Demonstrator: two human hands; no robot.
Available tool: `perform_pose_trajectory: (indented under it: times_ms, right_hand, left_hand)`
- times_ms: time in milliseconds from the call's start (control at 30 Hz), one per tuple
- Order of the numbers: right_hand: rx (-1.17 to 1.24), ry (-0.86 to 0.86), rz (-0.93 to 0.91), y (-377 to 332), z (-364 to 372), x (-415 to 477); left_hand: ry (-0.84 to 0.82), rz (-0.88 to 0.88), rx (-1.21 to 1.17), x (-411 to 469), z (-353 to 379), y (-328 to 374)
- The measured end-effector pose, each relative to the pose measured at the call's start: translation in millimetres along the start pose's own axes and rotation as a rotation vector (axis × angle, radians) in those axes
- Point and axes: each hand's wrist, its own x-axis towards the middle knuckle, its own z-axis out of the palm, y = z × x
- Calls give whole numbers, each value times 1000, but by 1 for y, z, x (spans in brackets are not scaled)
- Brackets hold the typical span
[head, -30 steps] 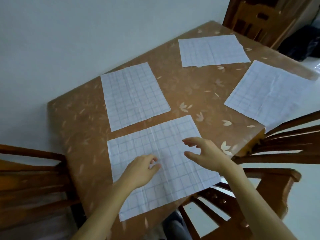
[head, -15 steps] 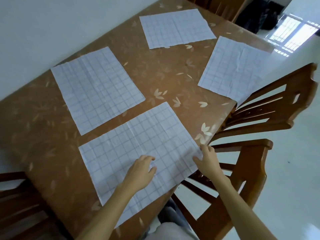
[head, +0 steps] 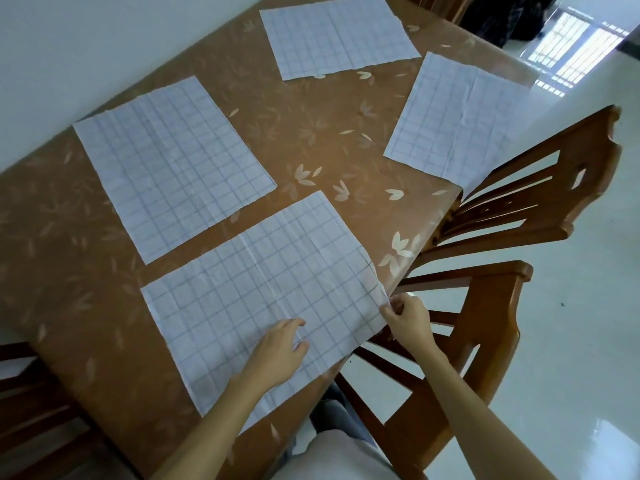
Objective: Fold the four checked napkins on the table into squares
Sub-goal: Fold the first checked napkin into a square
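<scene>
Head view: the fingers (head: 389,308) of the right hand (head: 410,322) are seen pinched together on the right-hand corner of the near napkin (head: 263,292), and that corner is raised a little off the surface (head: 311,140). The fingers of the left hand (head: 277,355) are laid loosely bent and slightly spread on top of the same napkin, close to its edge nearest the person; nothing is gripped by them. Apart from the pinched corner, the near napkin is spread flat and unfolded, with a crease running across its middle, and its edge nearest the person lies at the rim of the surface.

A second napkin (head: 173,168) is laid flat just beyond the near napkin and to its left, separated from it by a narrow strip of bare brown surface printed with pale leaves. A third napkin (head: 336,36) is spread well beyond the near napkin, at the far end. A fourth napkin (head: 457,119) is placed beyond the near napkin and to its right, with one corner reaching the rim. All three are unfolded.

Two wooden chairs (head: 519,209) are set just to the right of the near napkin, against the rim, and part of another chair (head: 34,393) is visible to its left. A pale glossy floor (head: 571,341) is seen to the right of the near napkin, past the chairs, and a white wall (head: 86,46) beyond the second napkin.
</scene>
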Motion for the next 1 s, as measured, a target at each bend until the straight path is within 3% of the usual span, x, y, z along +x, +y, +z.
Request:
perform_pose_trajectory:
  times_ms: [267,467,833,1000]
  right_hand:
    - [133,-169,-374,-61,9,-51]
    - [2,-321,-749,-92,67,-88]
    - [-307,-612,-826,-106,151,-138]
    - [-484,-749,-787,-107,172,-153]
  left_hand:
    - [88,-29,-452,-12,-16,52]
    - [408,-199,-639,-33,-37,27]
    - [524,-371,-729,-93,-37,-97]
    - [563,-461,-641,-105,-23,-136]
